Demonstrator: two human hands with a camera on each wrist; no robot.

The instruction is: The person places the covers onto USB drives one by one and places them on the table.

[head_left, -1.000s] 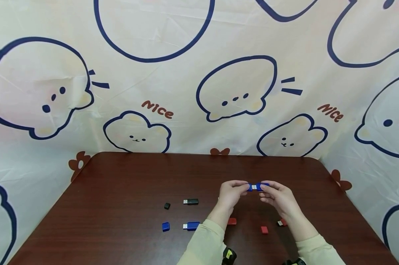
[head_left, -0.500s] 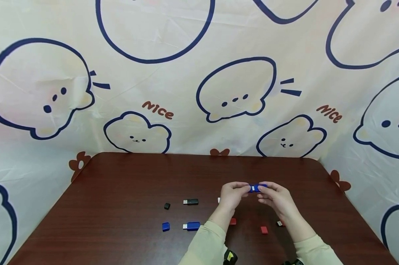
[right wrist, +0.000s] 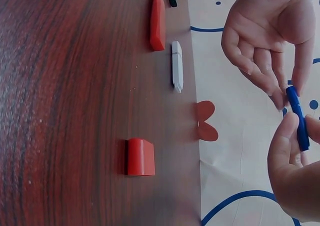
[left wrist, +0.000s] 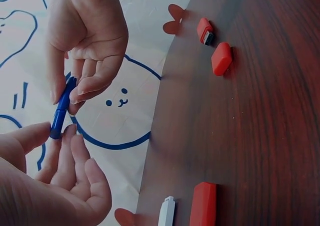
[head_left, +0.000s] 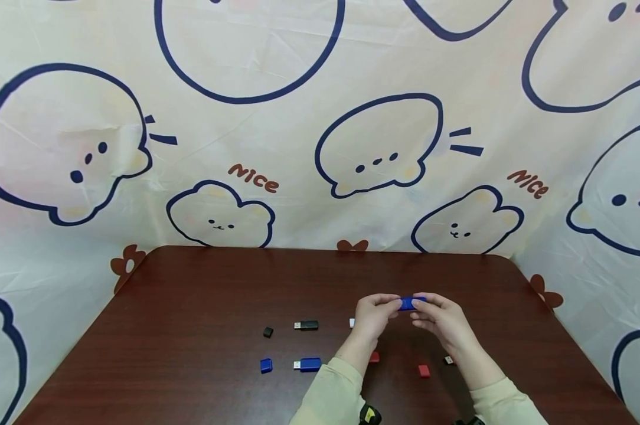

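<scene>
Two hands are working together up in the air. The left hand (head_left: 373,317) is pinching one end of a blue stick (head_left: 412,303) with its thumb and finger. The right hand (head_left: 447,321) is pinching the other end the same way. The hands are staying nearly closed at the tips, and their other fingers are bending loosely. The blue stick is sitting between them, above the surface (head_left: 192,307), and it is showing blue from end to end.

Lots of little things are lying below. On the left side, a black cap (head_left: 268,332) is resting near a black stick (head_left: 309,325). Nearer the person, a blue cap (head_left: 265,366) is resting near another blue one (head_left: 310,365), which is showing its metal plug. A white stick (right wrist: 177,66) and a long red stick (right wrist: 157,21) are lying near each other, and the left arm is partly covering them in the head view. On the right side, a red cap (head_left: 424,370) is lying near a small red stick (left wrist: 204,27), whose metal tip is peeking out beside the right arm. A cloth with bear drawings (head_left: 378,147) is hanging behind.
</scene>
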